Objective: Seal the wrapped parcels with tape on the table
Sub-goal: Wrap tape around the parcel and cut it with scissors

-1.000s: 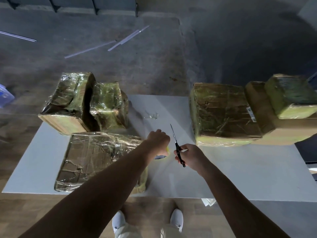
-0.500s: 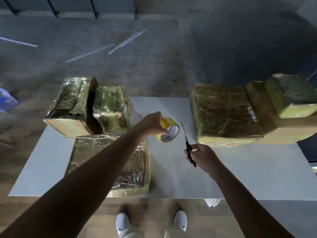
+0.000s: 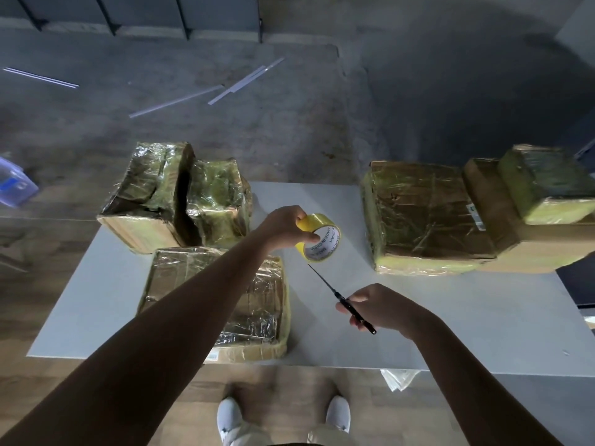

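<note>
Here we log one head view looking down on a white table carrying several film-wrapped parcels. Our left hand is raised over the middle of the table, fingers curled over the top of a yellow tape roll with the thumb pressed at its core; the roll is tilted so its open core faces us, and printed lettering shows on the inner ring, too small to read with confidence. Our right hand sits nearer and to the right, closed around the black handles of scissors; the blades look closed together and point up-left toward the roll, the tip just short of it and not touching. Left of the hands, a flat wrapped parcel lies at the near edge, partly hidden under the left forearm. Behind it, at the far left, a taller wrapped parcel stands touching a smaller one. On the right side, a large wrapped parcel sits beside a brown carton, with a small yellowish wrapped parcel resting on top of that carton. White shoes show below the near table edge. Pale strips lie on the grey floor beyond the table.
</note>
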A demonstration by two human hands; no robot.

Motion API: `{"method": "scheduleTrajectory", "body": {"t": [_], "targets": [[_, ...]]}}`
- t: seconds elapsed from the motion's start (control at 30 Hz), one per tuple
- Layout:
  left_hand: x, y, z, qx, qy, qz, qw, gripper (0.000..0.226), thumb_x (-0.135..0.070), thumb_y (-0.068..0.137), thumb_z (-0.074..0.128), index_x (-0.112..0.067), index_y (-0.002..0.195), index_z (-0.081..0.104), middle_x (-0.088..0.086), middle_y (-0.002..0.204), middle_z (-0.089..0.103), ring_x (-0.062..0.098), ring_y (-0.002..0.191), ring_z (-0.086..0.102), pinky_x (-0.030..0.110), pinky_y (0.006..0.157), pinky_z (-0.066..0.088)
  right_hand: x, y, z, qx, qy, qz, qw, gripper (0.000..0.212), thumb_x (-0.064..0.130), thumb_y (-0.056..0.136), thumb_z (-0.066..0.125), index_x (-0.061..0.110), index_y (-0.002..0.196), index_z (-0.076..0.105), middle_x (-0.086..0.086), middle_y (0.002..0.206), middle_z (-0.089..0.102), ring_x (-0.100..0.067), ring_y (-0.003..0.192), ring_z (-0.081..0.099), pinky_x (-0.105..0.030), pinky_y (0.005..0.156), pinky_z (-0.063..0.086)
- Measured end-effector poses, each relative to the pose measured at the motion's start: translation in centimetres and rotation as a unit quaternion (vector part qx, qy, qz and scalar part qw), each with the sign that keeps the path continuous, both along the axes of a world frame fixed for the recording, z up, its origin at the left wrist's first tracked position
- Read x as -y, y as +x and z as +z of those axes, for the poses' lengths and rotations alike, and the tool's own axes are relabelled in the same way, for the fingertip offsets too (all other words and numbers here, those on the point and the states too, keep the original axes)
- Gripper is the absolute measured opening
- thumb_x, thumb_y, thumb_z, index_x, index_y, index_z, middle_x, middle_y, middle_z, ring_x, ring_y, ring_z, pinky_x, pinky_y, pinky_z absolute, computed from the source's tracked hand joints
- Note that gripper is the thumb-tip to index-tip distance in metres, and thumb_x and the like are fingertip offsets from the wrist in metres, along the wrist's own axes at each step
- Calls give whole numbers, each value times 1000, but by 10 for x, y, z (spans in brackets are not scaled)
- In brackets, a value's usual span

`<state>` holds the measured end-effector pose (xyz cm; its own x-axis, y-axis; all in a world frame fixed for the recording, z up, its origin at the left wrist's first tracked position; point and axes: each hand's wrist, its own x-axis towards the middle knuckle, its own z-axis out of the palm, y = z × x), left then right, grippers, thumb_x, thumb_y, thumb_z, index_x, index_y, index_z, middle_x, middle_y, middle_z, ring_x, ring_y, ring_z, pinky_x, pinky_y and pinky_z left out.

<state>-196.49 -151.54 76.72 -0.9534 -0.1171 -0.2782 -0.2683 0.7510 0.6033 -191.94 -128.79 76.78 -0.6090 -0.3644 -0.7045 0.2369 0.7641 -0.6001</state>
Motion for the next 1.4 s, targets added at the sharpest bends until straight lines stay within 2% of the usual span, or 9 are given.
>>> {"method": "scheduleTrajectory", "body": {"t": [0.1,0.33,0.53,0.6,0.67,1.13,1.3,1.4], "targets": [[2,0,1,2,9,4,1000,54,-37,75,80,-13,118,58,5,118,62,20,109,56,30,84,44,-1,4,3,-5,-8,27,1000,28,38,90,63,12,84,72,-1,69,66,-12,59,55,-24,63,41],[0,0,6,-2,-26,-28,999,58,-40,75,79,-13,121,57,4,122,60,20,113,55,26,81,39,11,7,3,-34,-17,47,998,46,47,85,61,2,90,69,-4,69,64,-13,58,51,-24,61,41],[0,-4,6,3,-48,-49,998,61,-44,75,78,-13,123,55,4,123,59,21,113,54,31,87,43,30,7,-2,-52,-18,35,998,52,51,80,63,-1,76,65,-8,66,62,-17,57,52,-24,59,41],[0,-6,5,6,-49,-54,997,62,-44,75,78,-13,123,55,4,123,59,22,113,55,33,90,44,37,7,-3,-67,0,27,997,47,50,81,63,6,64,62,-6,59,57,-17,52,49,-22,55,39],[0,-6,4,7,-50,-56,997,62,-45,75,78,-14,123,55,4,123,59,21,112,55,35,91,45,42,6,-4,-78,13,21,997,42,47,83,62,12,61,59,-4,55,55,-16,49,47,-20,51,38],[5,-7,3,12,-25,-59,998,65,-45,75,77,-10,125,54,7,123,60,23,112,56,38,92,46,64,-3,-7,-60,12,15,998,39,47,83,60,13,66,62,-6,64,62,-19,56,51,-23,56,41],[5,-7,2,11,-24,-59,998,65,-43,75,78,-11,125,54,6,124,59,22,114,55,35,91,44,65,-5,-7,-52,19,13,998,39,47,84,61,11,69,63,-5,63,62,-19,56,50,-22,56,41],[6,-6,-1,10,-18,-51,998,65,-44,75,78,-11,125,53,6,124,59,23,115,54,38,95,44,64,-5,-7,-57,14,11,998,42,46,85,60,6,75,68,-5,64,62,-18,56,50,-22,55,39]]}}
